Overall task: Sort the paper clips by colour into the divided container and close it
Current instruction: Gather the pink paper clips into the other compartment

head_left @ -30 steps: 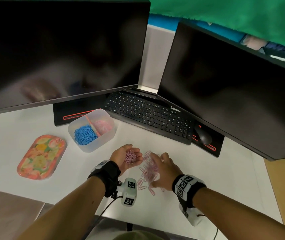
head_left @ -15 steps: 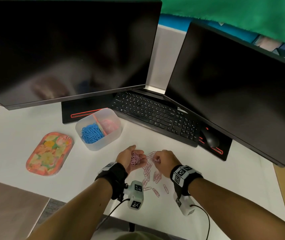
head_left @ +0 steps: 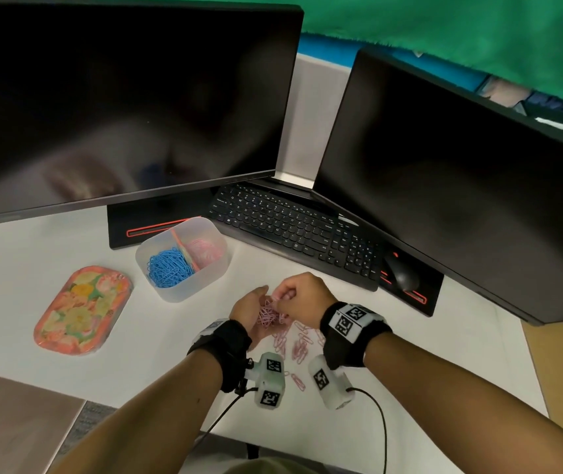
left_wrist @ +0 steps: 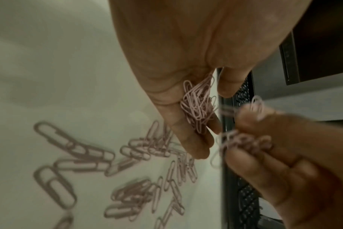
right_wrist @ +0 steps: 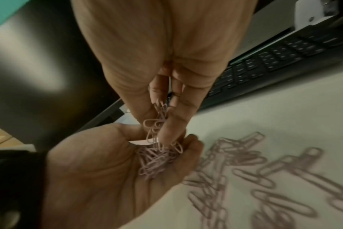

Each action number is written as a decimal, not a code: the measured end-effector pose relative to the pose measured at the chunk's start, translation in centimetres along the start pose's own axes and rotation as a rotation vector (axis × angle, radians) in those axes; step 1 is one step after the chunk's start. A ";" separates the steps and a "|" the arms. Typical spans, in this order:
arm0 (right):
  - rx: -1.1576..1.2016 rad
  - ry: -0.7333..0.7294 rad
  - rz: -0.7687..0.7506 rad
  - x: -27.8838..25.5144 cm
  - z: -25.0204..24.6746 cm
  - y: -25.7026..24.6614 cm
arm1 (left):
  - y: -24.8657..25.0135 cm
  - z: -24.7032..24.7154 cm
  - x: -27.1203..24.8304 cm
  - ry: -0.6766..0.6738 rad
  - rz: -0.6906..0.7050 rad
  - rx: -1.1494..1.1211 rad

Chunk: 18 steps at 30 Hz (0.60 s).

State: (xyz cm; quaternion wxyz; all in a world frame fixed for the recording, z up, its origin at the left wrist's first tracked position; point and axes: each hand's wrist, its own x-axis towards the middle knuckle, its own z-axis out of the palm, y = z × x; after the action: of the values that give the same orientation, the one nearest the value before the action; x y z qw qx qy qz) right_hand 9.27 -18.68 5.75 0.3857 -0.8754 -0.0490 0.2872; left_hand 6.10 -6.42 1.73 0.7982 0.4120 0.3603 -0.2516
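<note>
My left hand (head_left: 251, 311) is cupped palm up and holds a tangle of pink paper clips (head_left: 268, 314) (left_wrist: 198, 106) (right_wrist: 155, 161). My right hand (head_left: 302, 295) pinches a few more pink clips (right_wrist: 157, 124) right over that palm. More pink clips (head_left: 298, 347) (left_wrist: 135, 178) lie loose on the white desk under and behind both hands. The translucent divided container (head_left: 184, 289) stands open to the upper left, with blue clips (head_left: 168, 266) in its left compartment and pink clips (head_left: 203, 249) in its right. Its flowered lid (head_left: 83, 309) lies flat further left.
A black keyboard (head_left: 297, 234) and a black mouse (head_left: 401, 273) sit behind the hands. Two dark monitors (head_left: 126, 97) overhang the back of the desk. The desk's front edge (head_left: 136, 408) runs just under my forearms.
My right hand left the loose pile, lifted with a few pink clips and came over the cupped left palm. The left hand stayed cupped with its clips.
</note>
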 end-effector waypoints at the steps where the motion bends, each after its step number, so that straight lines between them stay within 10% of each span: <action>1: -0.009 -0.005 -0.011 0.1 0.2 -0.6 | 0.1 0.2 -0.2 -0.025 0.012 -0.011; 18: -0.114 0.201 -0.260 -0.8 -4.6 -5.1 | 10.1 -3.2 -2.7 0.109 0.252 -0.241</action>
State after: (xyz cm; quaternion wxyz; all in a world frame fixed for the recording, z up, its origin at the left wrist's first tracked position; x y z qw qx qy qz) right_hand 11.85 -18.34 12.20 0.3724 -0.9064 -0.1393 0.1428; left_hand 10.27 1.94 7.34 0.8463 0.3684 0.3758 -0.0818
